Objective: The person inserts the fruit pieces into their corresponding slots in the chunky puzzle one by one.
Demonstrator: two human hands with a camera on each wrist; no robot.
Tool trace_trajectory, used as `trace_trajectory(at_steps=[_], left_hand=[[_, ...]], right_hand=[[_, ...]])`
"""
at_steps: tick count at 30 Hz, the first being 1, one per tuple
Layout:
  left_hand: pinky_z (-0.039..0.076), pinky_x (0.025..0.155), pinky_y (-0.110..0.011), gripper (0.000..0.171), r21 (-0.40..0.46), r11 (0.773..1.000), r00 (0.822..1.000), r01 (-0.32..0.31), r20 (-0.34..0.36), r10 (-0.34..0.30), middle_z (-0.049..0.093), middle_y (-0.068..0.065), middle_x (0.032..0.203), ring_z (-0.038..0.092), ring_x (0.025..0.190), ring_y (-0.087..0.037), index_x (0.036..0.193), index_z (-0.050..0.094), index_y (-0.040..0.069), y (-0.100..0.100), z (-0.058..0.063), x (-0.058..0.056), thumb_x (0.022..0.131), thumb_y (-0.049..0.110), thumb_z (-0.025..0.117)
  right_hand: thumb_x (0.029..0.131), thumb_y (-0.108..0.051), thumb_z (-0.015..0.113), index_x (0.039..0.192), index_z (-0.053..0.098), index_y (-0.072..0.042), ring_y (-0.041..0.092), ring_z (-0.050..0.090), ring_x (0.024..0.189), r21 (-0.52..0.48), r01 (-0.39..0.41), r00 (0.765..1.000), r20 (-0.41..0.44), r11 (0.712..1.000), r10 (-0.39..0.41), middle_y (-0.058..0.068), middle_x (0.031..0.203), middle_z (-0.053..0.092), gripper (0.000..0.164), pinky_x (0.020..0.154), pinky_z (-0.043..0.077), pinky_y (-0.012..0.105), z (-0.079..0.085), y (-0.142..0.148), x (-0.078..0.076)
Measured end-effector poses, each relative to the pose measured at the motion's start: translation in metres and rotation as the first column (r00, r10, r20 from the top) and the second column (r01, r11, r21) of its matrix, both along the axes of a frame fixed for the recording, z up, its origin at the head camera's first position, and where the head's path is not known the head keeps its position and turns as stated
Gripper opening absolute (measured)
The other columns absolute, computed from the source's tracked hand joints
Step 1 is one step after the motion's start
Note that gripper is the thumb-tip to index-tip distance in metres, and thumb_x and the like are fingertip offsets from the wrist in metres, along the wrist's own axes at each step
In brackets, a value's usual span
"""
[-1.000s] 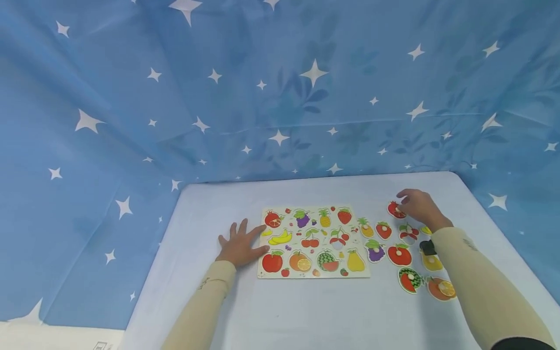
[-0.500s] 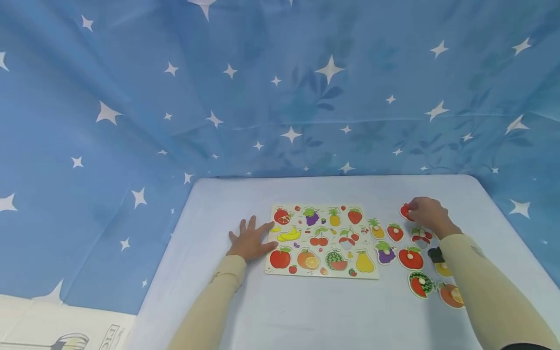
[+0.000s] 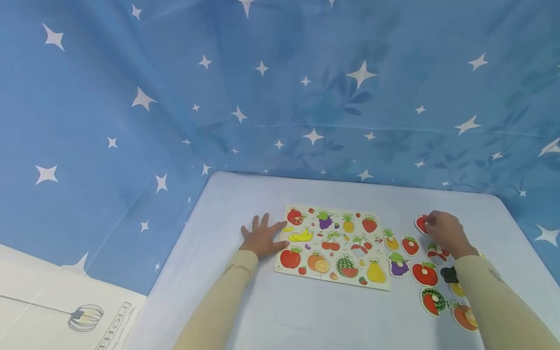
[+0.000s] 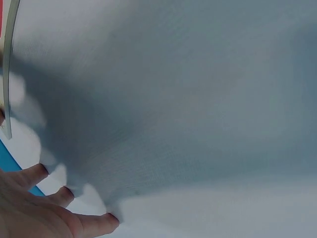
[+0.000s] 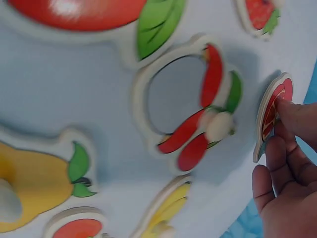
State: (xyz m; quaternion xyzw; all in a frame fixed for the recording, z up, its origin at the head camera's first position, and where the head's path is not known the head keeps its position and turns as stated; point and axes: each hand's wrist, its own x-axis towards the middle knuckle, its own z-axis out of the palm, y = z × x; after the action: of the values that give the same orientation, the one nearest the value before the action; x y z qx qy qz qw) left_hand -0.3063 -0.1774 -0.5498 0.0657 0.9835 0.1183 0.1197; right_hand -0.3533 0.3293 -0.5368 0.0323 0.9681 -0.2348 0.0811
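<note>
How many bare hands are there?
2. The left bare hand rests at the left edge of the cream rectangular fruit-printed board; the right bare hand pinches a red pomegranate-shaped wooden piece. None seem hidden.

A pale table (image 3: 306, 316) bears a fruit-picture board (image 3: 339, 249) with fruit pieces (image 3: 425, 274) lying beside it.

The right sleeve (image 3: 503, 306) is beige, with a faint dark marking (image 3: 496, 275) near its cuff (image 3: 470, 265) and a black piece (image 3: 448, 274) beside it; left of it, the left sleeve (image 3: 218, 306) matches.
</note>
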Motion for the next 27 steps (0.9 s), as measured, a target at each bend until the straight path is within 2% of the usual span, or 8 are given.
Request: trace_trajectory(at_steps=[5,10,19,27], left_hand=[[0.015,0.103,-0.076,0.071,-0.012,1.0,1.0,-0.001,0.007,0.001,0.017,-0.013,0.162,0.012,0.146,-0.045,0.148,0.036,0.045,0.0,0.002,-0.001,0.085,0.065,0.06],[0.016,0.103,-0.076,0.071,-0.024,1.0,1.0,-0.002,0.025,0.002,0.016,-0.012,0.162,0.011,0.146,-0.045,0.148,0.036,0.045,-0.001,0.005,-0.001,0.085,0.065,0.06],[0.018,0.102,-0.076,0.07,-0.052,0.999,1.0,0.005,0.016,-0.004,0.017,-0.011,0.162,0.014,0.145,-0.045,0.148,0.036,0.047,0.002,0.01,-0.005,0.085,0.066,0.06],[0.02,0.102,-0.076,0.07,-0.084,0.996,1.0,-0.008,0.009,0.009,0.02,-0.011,0.161,0.016,0.145,-0.045,0.148,0.036,0.046,0.004,0.014,0.0,0.085,0.065,0.06]], right_hand=[[0.093,-0.008,0.06,0.116,0.055,0.015,0.047,0.053,0.1,-0.003,-0.052,0.996,-0.071,0.999,0.051,0.035,0.113,0.057,0.034,0.086,0.047,0.061,0.005,-0.014,-0.004],[0.092,-0.007,0.061,0.112,0.059,0.013,0.044,0.056,0.096,-0.004,-0.114,0.984,-0.141,0.993,0.113,0.032,0.108,0.06,0.029,0.085,0.048,0.059,0.012,-0.043,-0.013],[0.093,-0.006,0.06,0.108,0.064,0.01,0.039,0.058,0.092,-0.043,-0.232,0.94,-0.266,0.972,0.212,0.027,0.102,0.063,0.022,0.082,0.05,0.057,0.017,-0.113,-0.032],[0.095,-0.008,0.059,0.109,0.064,0.007,0.037,0.059,0.094,-0.108,-0.321,0.926,-0.245,0.941,0.287,0.023,0.103,0.063,0.021,0.081,0.05,0.053,0.017,-0.194,-0.037]])
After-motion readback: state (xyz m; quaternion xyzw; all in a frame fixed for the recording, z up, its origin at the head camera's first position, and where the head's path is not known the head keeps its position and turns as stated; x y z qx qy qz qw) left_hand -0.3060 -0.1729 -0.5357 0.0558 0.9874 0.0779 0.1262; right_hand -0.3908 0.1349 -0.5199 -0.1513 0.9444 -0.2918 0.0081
